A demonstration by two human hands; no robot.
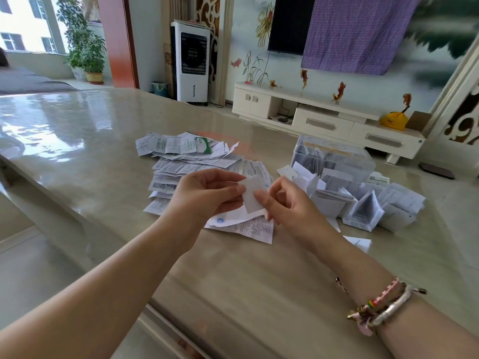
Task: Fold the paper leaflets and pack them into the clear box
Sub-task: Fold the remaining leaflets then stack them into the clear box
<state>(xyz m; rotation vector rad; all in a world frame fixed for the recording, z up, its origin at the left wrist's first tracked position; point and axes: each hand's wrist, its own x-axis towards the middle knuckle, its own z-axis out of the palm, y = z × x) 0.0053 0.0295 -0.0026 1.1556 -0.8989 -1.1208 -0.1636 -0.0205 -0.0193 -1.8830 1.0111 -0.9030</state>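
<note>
Both hands, left hand (207,193) and right hand (285,203), pinch one leaflet (252,195) above the counter (103,151). Paper is light, limp, crease-prone: grip opposite edges. Clear box (334,156) stands at 2 o'clock.

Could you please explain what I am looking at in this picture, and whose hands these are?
There is no machine here. A person wears a camera on the head, so you look forward and down at their own arms. Both hands hold one small folded leaflet above the table: the left hand and the right hand each pinch a side. Behind the left hand lies a loose pile of unfolded leaflets. To the right sits a heap of folded leaflets, and behind that the clear box, which already holds some papers.
</note>
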